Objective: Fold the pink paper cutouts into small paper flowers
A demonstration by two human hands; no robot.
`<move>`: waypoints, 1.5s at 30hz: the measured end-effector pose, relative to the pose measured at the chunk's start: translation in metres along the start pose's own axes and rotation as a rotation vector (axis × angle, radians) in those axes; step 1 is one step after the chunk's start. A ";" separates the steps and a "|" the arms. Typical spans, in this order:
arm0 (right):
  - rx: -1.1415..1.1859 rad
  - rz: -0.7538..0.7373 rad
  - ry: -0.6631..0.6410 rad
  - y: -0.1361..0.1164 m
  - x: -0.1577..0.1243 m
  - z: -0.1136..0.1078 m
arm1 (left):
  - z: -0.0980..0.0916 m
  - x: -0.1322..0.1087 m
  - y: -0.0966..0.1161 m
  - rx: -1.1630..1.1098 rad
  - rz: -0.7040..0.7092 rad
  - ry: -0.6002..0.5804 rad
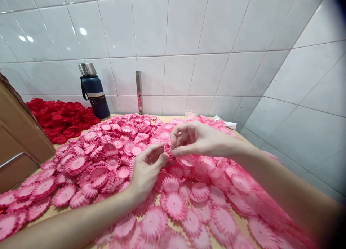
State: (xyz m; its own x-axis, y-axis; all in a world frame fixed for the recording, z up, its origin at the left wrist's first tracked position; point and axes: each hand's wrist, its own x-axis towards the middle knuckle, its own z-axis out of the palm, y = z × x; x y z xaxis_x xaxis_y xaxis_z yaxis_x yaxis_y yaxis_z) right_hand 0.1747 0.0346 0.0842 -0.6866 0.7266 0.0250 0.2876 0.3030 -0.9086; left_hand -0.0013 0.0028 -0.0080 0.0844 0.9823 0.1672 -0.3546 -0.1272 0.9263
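Observation:
Over the middle of the pile, my left hand [147, 166] pinches a small pink fabric petal disc [168, 150] between thumb and fingers. The disc is bent and seen edge-on. From the right, my right hand [190, 138] meets it, closed, with the thumb tip and a curled finger at the disc's right edge. Exactly how those fingertips grip is partly hidden. Beneath both hands spread many loose pink petal discs [175, 205] with scalloped rims and a tiny centre hole, heaped higher at the left.
A heap of red petal pieces [65, 119] lies at the back left, beside a dark blue bottle [98, 97]. At the far left stands a cardboard box [18, 141]. A metal strip [138, 92] is against the tiled wall [183, 32]. A clear cup [190, 114] sits behind the pile.

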 end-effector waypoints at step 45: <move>-0.125 -0.005 0.082 0.009 -0.001 -0.010 | 0.003 -0.002 0.000 0.063 0.020 -0.009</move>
State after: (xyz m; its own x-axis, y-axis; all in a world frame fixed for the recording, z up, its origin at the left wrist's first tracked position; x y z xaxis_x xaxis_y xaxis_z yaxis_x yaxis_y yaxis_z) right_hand 0.1842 0.0427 0.0804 -0.6326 0.7715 0.0680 0.3687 0.3772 -0.8496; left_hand 0.0013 0.0006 -0.0078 0.0864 0.9782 0.1887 -0.2973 -0.1554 0.9420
